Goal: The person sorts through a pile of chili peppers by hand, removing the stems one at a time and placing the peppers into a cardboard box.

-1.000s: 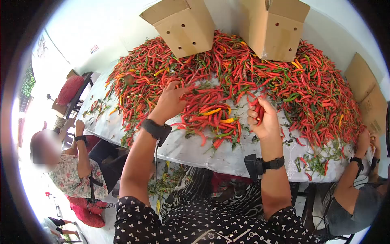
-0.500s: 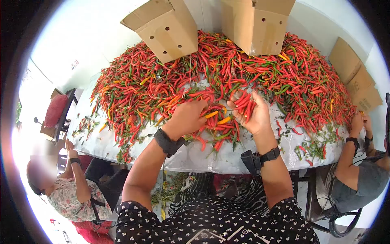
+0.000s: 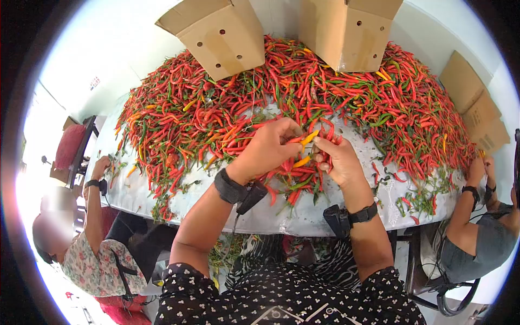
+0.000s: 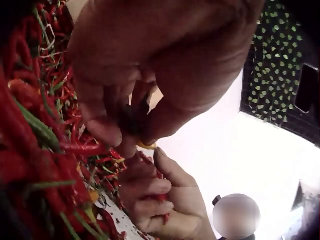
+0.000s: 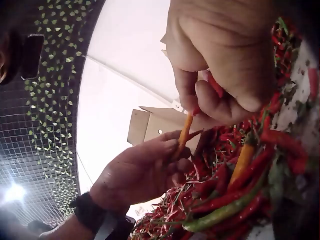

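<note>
Both hands meet over a small heap of chili peppers in front of the person. The left hand (image 3: 268,149) pinches a yellow chili pepper (image 3: 310,137) between thumb and fingers; it appears orange-yellow in the right wrist view (image 5: 185,132). At its other end are the thumb and fingertips of the right hand (image 3: 342,162). That right hand also keeps several red chili peppers (image 5: 215,84) in its curled fingers, partly hidden by them. Another yellow chili pepper (image 3: 301,161) lies on the heap just below the hands.
A large mound of mostly red chilies (image 3: 216,116) spreads over the white-covered table (image 3: 246,216). Two cardboard boxes (image 3: 225,46) (image 3: 357,40) stand behind it. Stems and leaves (image 3: 422,197) lie at the right. A person (image 3: 103,254) sits at the left, another (image 3: 476,238) at the right.
The left hand reached into the chilies, came back toward the person, then moved right to meet the right hand with a yellow chili pepper. The right hand still holds red chilies.
</note>
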Available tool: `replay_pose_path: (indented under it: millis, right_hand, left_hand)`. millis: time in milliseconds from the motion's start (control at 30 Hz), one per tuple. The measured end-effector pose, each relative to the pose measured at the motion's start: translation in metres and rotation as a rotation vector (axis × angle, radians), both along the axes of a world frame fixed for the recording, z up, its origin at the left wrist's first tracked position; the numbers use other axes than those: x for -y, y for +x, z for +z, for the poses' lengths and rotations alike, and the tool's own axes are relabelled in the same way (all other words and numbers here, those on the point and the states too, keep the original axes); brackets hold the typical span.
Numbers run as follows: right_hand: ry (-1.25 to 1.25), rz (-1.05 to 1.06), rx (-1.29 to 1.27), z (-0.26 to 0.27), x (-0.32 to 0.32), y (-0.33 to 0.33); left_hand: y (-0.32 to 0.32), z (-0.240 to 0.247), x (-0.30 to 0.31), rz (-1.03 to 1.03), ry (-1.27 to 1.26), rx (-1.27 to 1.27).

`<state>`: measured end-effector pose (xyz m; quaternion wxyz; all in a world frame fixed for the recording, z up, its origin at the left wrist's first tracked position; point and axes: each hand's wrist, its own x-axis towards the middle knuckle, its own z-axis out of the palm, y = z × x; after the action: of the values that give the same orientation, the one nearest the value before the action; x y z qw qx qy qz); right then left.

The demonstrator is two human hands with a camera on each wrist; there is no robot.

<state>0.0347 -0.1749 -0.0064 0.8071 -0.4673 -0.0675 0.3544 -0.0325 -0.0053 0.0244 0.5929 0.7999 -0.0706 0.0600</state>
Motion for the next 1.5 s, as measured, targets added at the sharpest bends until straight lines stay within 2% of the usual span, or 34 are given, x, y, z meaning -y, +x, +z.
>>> replay_pose_path:
  millis: [200,300,367,600,800,867,1100,1200,1300,1400,1467,1500]
  right_hand:
    - [0.007,-0.025,0.069,0.004,0.001,-0.003]
    - [0.041,-0.111,0.045,0.001,0.0,0.0]
    - [0.061,-0.162,0.077,0.004,0.001,0.002]
    - [0.006,-0.182,0.263,0.009,-0.001,-0.004]
    - [0.033,-0.183,0.352,0.01,0.0,-0.008]
    - [0.083,-0.148,0.266,0.013,0.001,-0.008]
    - [0.161,-0.12,-0.003,0.009,0.003,-0.003]
    - [0.254,-0.035,-0.099,-0.003,0.002,0.001]
    - [0.283,-0.096,-0.135,-0.006,0.0,0.003]
    - [0.384,-0.246,-0.255,-0.016,0.006,0.02]
    - [0.42,-0.243,-0.239,-0.017,0.011,0.024]
    - [0.455,-0.238,-0.223,-0.017,0.013,0.026]
  left_hand:
    - [0.007,-0.002,0.006,-0.062,-0.068,-0.078]
    - [0.003,0.0,0.004,-0.05,-0.096,-0.069]
    - [0.0,0.008,0.003,0.027,-0.043,-0.225]
    - [0.004,-0.011,0.004,-0.011,0.061,-0.129]
    - [-0.001,-0.015,0.006,0.024,-0.077,-0.169]
    - [0.001,-0.024,0.004,0.002,-0.186,-0.093]
    - [-0.003,-0.021,0.007,-0.074,-0.285,-0.049]
    - [-0.003,-0.018,0.009,-0.114,-0.302,0.014]
    - [-0.006,-0.015,0.005,-0.054,-0.273,-0.067]
    - [-0.005,-0.016,0.0,-0.005,-0.267,-0.101]
    - [-0.002,-0.02,-0.001,-0.007,0.061,-0.087]
    - [-0.002,-0.021,0.0,-0.008,0.063,-0.086]
